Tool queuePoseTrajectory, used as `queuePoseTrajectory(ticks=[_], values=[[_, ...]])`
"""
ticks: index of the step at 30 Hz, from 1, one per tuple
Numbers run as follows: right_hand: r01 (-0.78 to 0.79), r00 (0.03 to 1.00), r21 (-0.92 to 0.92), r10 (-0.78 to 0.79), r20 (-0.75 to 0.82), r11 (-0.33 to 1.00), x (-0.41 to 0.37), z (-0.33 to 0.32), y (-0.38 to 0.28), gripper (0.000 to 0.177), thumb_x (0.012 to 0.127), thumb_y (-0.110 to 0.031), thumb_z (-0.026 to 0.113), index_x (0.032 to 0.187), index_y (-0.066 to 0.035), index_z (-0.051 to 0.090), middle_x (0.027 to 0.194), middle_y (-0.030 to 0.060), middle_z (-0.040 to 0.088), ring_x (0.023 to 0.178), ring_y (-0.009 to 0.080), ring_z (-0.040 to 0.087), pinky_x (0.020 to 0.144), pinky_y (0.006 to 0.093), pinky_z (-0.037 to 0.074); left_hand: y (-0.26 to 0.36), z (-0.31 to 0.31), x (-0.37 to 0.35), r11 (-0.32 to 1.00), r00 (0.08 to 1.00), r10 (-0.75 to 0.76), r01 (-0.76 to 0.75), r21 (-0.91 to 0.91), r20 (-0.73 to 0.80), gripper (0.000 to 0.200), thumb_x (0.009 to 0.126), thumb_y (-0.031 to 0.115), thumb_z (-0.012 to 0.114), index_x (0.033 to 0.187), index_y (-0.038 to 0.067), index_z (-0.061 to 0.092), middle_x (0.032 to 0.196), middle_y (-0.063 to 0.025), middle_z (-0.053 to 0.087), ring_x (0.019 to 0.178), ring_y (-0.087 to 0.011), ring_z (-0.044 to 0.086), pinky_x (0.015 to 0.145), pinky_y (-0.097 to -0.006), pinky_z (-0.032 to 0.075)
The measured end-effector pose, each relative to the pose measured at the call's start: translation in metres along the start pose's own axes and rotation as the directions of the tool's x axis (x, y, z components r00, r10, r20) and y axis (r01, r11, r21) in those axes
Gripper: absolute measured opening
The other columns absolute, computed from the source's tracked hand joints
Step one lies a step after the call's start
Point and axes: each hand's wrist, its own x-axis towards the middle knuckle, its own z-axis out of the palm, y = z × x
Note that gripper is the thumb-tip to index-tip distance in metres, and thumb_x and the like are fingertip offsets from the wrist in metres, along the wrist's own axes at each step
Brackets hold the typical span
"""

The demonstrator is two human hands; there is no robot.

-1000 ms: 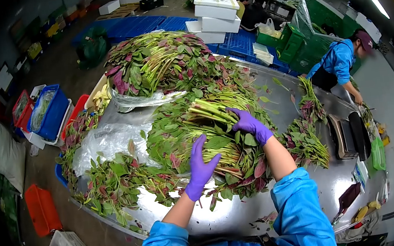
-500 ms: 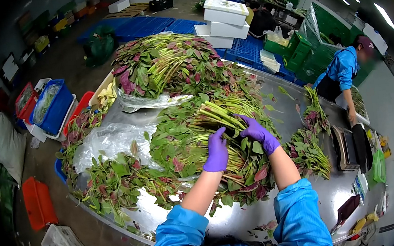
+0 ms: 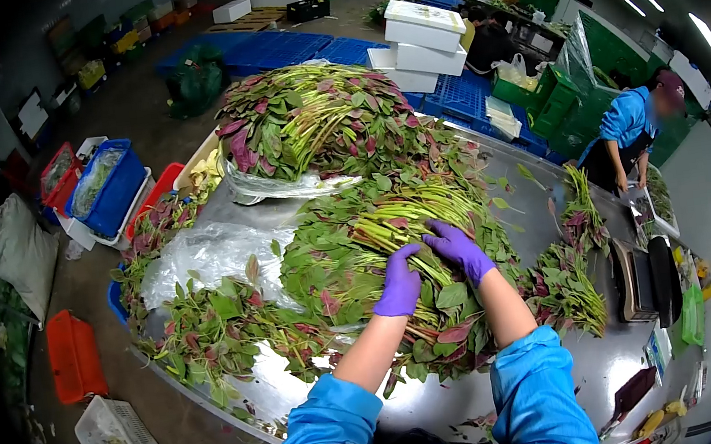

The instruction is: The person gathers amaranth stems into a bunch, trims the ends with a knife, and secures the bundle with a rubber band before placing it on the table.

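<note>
In purple gloves, both my hands are on a pile of red amaranth [image 3: 408, 212] with pale green stems and green-and-purple leaves. My left hand [image 3: 399, 283] is closed against the stems on the near left side. Just right of it, my right hand [image 3: 459, 252] curls its fingers over the stems. Their fingertips nearly meet, and the undersides of both hands are hidden. A larger amaranth heap [image 3: 317, 125] rises behind, on clear plastic. Smaller amaranth bunches [image 3: 566, 289] lie to the right on the metal table [image 3: 503, 155].
Crumpled clear plastic [image 3: 216, 259] and loose leaves lie on the left. A dark scale-like box [image 3: 633, 277] stands at the right edge. Beyond it, a person in blue [image 3: 628, 126] bends over a white container. White foam boxes [image 3: 424, 36] are stacked behind; crates [image 3: 74, 354] line the floor at left.
The amaranth stems that my hands held raised now lie down on the pile, with my hands lower on them. The person at right has shifted, and the view has turned slightly.
</note>
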Motion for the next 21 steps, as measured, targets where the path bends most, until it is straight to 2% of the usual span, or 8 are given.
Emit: queuePoseTrajectory(ticks=[1,5,11,15,17,18,19,21], values=[[0.020,0.999,-0.250,-0.031,-0.040,0.968,0.002,0.007,0.001,0.052,0.083,-0.028,0.056,0.126,-0.002,0.043,0.121,0.0207,0.050,0.104,0.0330,0.054,0.090,0.0360,0.040,0.003,-0.001,0.000,0.999,0.999,0.033,-0.033,0.014,-0.011,0.045,0.068,-0.014,0.051,0.109,0.002,0.048,0.101,-0.0144,0.055,0.096,-0.0227,0.054,0.086,-0.0292,0.042],[-0.033,0.964,-0.353,-0.063,-0.259,0.935,-0.003,0.021,-0.005,0.044,0.085,-0.035,0.049,0.111,0.000,0.054,0.103,0.0218,0.059,0.095,0.0359,0.057,0.084,0.0378,0.043,0.020,-0.001,0.000,0.994,1.000,-0.020,0.022,-0.103,0.018,0.047,0.068,-0.015,0.055,0.111,0.002,0.047,0.104,-0.0130,0.055,0.097,-0.0208,0.054,0.086,-0.0283,0.043],[-0.007,0.990,-0.071,-0.004,-0.144,0.997,0.003,0.007,0.005,0.049,0.087,-0.042,0.049,0.091,0.005,0.059,0.081,0.0161,0.062,0.074,0.0210,0.058,0.070,0.0317,0.044,0.011,0.009,0.000,0.969,0.998,-0.038,0.046,-0.243,0.040,0.046,0.072,-0.005,0.066,0.113,0.002,0.048,0.102,-0.0099,0.057,0.092,-0.0169,0.056,0.085,-0.0280,0.045],[-0.216,0.975,0.004,0.216,-0.043,0.976,-0.015,-0.007,-0.033,0.047,0.088,-0.040,0.048,0.090,0.006,0.060,0.085,0.0144,0.062,0.078,0.0211,0.057,0.072,0.0311,0.043,-0.012,0.017,0.003,0.957,0.993,-0.056,0.083,-0.277,0.105,0.050,0.070,-0.018,0.054,0.115,0.004,0.050,0.108,-0.0091,0.055,0.099,-0.0160,0.053,0.088,-0.0271,0.043],[0.107,0.982,-0.265,-0.144,-0.122,0.958,-0.025,-0.011,-0.037,0.048,0.088,-0.040,0.044,0.093,0.005,0.061,0.089,0.0231,0.060,0.096,0.0296,0.056,0.083,0.0341,0.041,0.002,0.018,0.005,0.653,0.973,-0.103,0.224,-0.723,0.208,0.046,0.071,-0.017,0.051,0.112,0.003,0.054,0.108,-0.0085,0.056,0.099,-0.0158,0.053,0.088,-0.0275,0.043],[0.174,0.950,-0.203,-0.219,-0.222,0.964,-0.019,-0.004,-0.007,0.041,0.089,-0.034,0.046,0.098,0.004,0.060,0.095,0.0156,0.060,0.099,0.0231,0.053,0.085,0.0294,0.039,0.025,0.019,-0.004,0.873,0.985,-0.058,0.130,-0.470,0.165,0.039,0.075,-0.017,0.048,0.110,0.001,0.053,0.111,-0.0077,0.055,0.101,-0.0169,0.053,0.092,-0.0286,0.042],[0.175,0.952,-0.211,-0.220,-0.213,0.962,-0.025,-0.008,-0.009,0.041,0.089,-0.034,0.046,0.098,0.004,0.060,0.095,0.0156,0.060,0.099,0.0231,0.053,0.085,0.0294,0.039,0.020,0.026,-0.003,0.858,0.986,-0.058,0.129,-0.496,0.156,0.035,0.075,-0.010,0.053,0.108,0.002,0.055,0.107,-0.0060,0.057,0.097,-0.0159,0.055,0.087,-0.0279,0.043],[0.064,0.995,0.406,-0.028,-0.094,0.912,-0.041,-0.019,-0.029,0.037,0.089,-0.032,0.048,0.104,0.001,0.056,0.100,0.0092,0.058,0.092,0.0184,0.053,0.085,0.0263,0.039,0.050,0.031,0.008,0.386,0.883,-0.372,0.427,-0.818,0.286,0.033,0.074,-0.001,0.059,0.107,0.003,0.056,0.101,-0.0035,0.058,0.091,-0.0139,0.055,0.081,-0.0268,0.044]])
